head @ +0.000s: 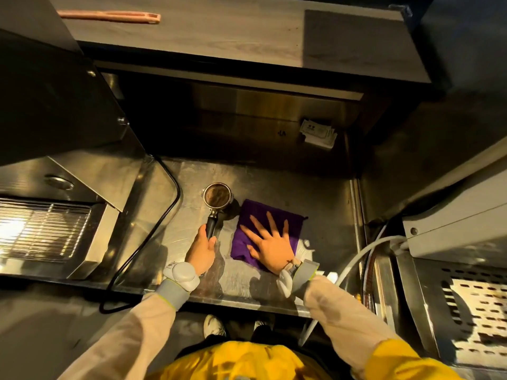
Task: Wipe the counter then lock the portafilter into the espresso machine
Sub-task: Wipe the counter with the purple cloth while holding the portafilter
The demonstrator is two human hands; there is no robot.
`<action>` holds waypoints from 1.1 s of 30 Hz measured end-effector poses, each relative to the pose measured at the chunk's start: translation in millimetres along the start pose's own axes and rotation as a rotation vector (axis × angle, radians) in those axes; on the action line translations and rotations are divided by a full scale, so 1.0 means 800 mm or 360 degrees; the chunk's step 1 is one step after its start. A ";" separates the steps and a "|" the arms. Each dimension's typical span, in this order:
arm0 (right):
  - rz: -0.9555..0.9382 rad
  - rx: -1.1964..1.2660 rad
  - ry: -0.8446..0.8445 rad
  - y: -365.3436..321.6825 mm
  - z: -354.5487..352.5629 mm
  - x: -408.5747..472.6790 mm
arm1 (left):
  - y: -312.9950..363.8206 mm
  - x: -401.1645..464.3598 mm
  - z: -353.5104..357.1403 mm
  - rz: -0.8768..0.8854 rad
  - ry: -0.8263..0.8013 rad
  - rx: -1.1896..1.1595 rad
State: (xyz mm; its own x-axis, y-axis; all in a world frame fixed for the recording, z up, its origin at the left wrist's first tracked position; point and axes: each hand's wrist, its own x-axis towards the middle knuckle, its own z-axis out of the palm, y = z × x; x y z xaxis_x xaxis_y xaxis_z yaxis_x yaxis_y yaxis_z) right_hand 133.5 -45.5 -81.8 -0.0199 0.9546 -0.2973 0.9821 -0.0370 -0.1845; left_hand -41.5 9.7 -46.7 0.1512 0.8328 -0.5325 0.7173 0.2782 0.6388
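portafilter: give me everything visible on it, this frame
The portafilter has a round metal basket head, open side up, filled with dark brown coffee grounds, and a black handle running toward the person. It sits over the steel counter; whether it rests on it cannot be told. The left hand grips the handle's near end, fingers wrapped around it. The purple cloth, pressed flat by the right hand, lies just to its right, apparently not touching.

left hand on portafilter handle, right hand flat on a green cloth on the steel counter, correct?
Not quite: the cloth is purple, not green, as the head view shows. The rest holds: left hand on the portafilter handle, right hand flat on the cloth on the steel counter.
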 end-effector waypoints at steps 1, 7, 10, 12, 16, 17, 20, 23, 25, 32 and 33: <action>-0.0013 -0.0012 0.0005 0.003 -0.001 0.000 | 0.000 0.001 -0.001 0.0003 0.0002 0.0007; -0.0001 -0.0041 0.0002 0.026 -0.011 -0.006 | -0.001 0.001 -0.001 0.0002 -0.0010 0.0021; 0.0067 -0.0025 0.0023 0.042 -0.013 -0.009 | 0.000 0.000 -0.002 0.0008 -0.0017 0.0016; 0.0116 -0.0044 0.0032 0.055 -0.015 -0.012 | 0.000 -0.001 -0.002 -0.0001 -0.0016 0.0010; 0.0211 0.0056 0.0072 0.072 -0.021 -0.012 | 0.001 -0.001 -0.002 -0.0006 -0.0021 0.0036; 0.0238 0.0125 0.0089 0.071 -0.023 -0.011 | 0.002 0.000 -0.001 0.0003 -0.0019 0.0046; 0.0390 0.0492 0.0169 0.058 -0.032 0.000 | 0.001 -0.001 -0.002 0.0011 -0.0006 0.0077; 0.0545 0.0789 0.0233 0.039 -0.044 0.010 | 0.000 -0.001 -0.002 0.0026 -0.0013 0.0092; 0.0485 0.0864 0.0187 0.022 -0.047 0.011 | -0.001 -0.001 -0.002 0.0032 -0.0022 0.0071; -0.0180 0.0515 -0.0185 -0.031 -0.019 -0.009 | -0.003 0.002 -0.002 0.0059 -0.0004 0.0042; -0.0171 0.0533 -0.0149 -0.031 -0.019 -0.009 | -0.003 0.003 -0.001 0.0060 -0.0001 0.0043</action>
State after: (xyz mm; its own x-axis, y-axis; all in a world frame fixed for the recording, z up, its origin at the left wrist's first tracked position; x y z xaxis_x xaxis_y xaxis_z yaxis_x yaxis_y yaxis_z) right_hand 112.3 -46.5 -60.8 -0.1518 0.9276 -0.3414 0.8581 -0.0477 -0.5112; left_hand -43.3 11.3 -48.6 0.1789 0.8423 -0.5085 0.7293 0.2334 0.6432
